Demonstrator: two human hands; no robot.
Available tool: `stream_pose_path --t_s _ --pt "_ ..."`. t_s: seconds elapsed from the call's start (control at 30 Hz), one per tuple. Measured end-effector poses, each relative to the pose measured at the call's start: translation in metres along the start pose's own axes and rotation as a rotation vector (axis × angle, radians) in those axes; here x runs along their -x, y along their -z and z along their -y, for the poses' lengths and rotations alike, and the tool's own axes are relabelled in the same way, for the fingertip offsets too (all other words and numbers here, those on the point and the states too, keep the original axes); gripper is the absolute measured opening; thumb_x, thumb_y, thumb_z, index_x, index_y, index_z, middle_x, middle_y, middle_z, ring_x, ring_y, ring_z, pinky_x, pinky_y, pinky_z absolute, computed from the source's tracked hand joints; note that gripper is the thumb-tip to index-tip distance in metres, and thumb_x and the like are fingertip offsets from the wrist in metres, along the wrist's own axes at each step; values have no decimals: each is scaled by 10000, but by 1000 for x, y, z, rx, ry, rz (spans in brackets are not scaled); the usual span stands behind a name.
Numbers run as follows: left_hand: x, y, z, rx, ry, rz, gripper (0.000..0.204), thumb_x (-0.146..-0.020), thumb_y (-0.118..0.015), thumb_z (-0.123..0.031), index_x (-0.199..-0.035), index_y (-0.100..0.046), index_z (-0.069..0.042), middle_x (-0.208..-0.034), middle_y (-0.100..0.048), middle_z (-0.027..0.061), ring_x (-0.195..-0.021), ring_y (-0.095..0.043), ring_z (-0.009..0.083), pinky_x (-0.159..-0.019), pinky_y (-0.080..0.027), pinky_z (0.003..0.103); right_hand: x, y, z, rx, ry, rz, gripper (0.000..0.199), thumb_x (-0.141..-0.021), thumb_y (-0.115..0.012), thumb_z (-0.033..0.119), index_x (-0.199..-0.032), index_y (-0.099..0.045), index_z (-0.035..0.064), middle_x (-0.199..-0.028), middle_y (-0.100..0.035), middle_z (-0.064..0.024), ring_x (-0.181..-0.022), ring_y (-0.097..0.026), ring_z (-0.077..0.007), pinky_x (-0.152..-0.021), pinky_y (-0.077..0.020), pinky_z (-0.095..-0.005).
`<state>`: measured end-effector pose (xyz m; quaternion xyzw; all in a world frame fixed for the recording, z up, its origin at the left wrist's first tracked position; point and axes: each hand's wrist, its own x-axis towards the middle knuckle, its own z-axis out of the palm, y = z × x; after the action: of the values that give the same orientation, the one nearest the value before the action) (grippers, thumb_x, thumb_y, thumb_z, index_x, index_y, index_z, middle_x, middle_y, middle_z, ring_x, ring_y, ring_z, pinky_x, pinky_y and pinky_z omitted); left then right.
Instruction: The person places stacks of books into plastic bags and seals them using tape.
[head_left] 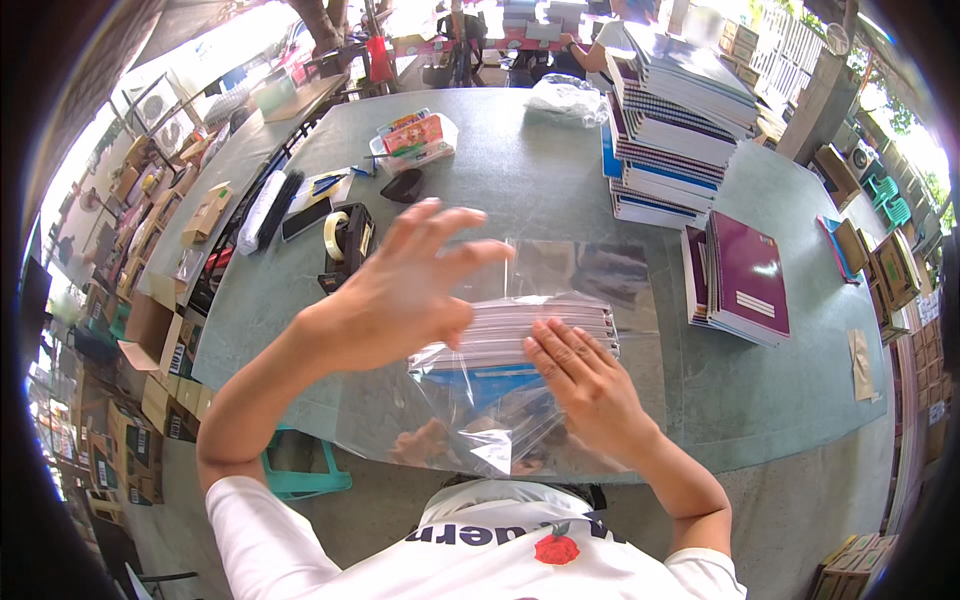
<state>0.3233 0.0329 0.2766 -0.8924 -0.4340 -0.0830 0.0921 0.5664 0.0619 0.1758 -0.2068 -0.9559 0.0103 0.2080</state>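
Note:
A stack of white-paged notebooks (490, 325), with blue showing along its near edge, lies on a sheet of clear plastic film (630, 285) in front of me. Some of the film covers the stack and spreads toward me, wrinkled and shiny. My right hand (590, 385) rests flat on the film at the stack's right part, fingers stretched out. Above the stack's left end hovers my left hand (390, 295), fingers spread, with nothing visible in them; it hides part of that end. Beyond my left hand stands a black tape dispenser (350, 245) with a roll of tape.
Purple notebooks (750, 270) lie to the right, below a tall notebook pile (670, 130). Crumpled clear plastic (565, 98) sits farther back. A small plastic tray (425, 145), a dark phone (306, 219) and pens (328, 185) occupy the left. A green stool (305, 480) stands below the near edge.

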Motion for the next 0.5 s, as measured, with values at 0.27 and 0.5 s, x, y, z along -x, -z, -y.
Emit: stream_pose_path --t_s 0.27,0.5 --pt "-36 -42 7 234 -161 79 163 -592 -725 -217 -581 -602 -110 -1224 -455 59 -1217 -316 293 -1065 -180 484 2 -13 11 43 -19 -42 545 -800 -533 90 -1321 -436 215 -1331 -444 -145 -1249 -417 -264 -1051 -308 -386" --pt "-3 -44 118 37 378 -782 86 -733 -669 -136 -728 -627 -61 -778 -592 49 -778 -553 198 -729 -419 328 -1 -13 16 46 -82 4 520 -788 -545 88 -1266 -503 288 -1319 -466 -118 -1250 -419 -254 -1045 -300 -386"
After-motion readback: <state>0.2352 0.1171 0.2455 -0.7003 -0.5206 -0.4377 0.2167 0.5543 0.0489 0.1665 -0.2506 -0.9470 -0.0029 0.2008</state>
